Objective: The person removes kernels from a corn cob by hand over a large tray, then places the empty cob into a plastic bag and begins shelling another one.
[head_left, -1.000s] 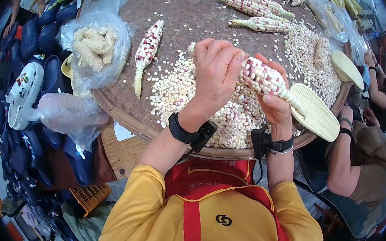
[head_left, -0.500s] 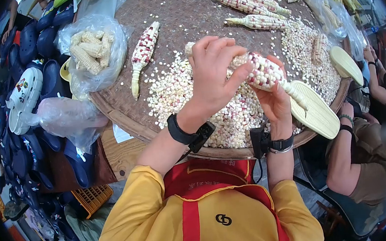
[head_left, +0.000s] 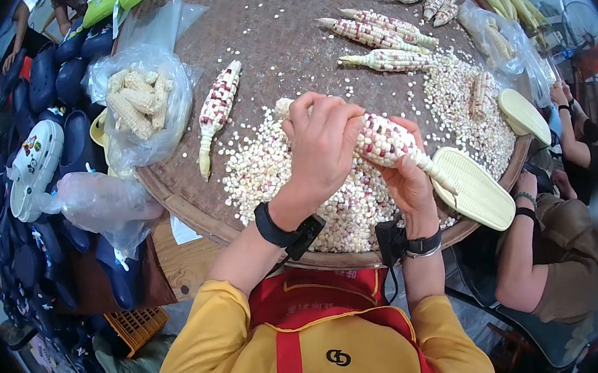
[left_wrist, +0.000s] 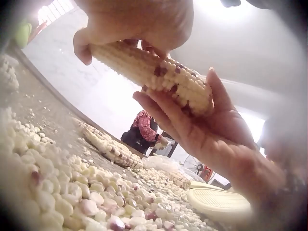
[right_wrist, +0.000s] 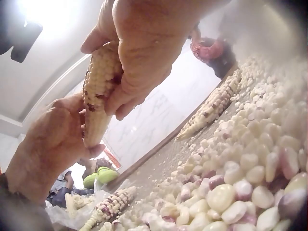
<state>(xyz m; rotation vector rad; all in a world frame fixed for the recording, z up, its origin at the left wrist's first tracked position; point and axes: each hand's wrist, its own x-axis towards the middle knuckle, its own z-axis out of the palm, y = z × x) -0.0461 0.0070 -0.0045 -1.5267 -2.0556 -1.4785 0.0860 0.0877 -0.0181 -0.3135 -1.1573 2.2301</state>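
Corn cob point(head_left: 382, 141) gripped at both ends, long axis running ten to four o'clock over the kernel pile point(head_left: 328, 190). Left hand point(head_left: 320, 144) curled round the ten o'clock end, right hand point(head_left: 407, 175) cradling the four o'clock end.

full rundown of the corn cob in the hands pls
The corn cob is long, with cream-white kernels mixed with dark red ones and a pale bare stalk at its lower right end. It is held in the air over the heap of loose kernels on the round woven tray, slanting from upper left to lower right. The left hand wraps over its upper part; the right hand cradles it from below near the stalk.
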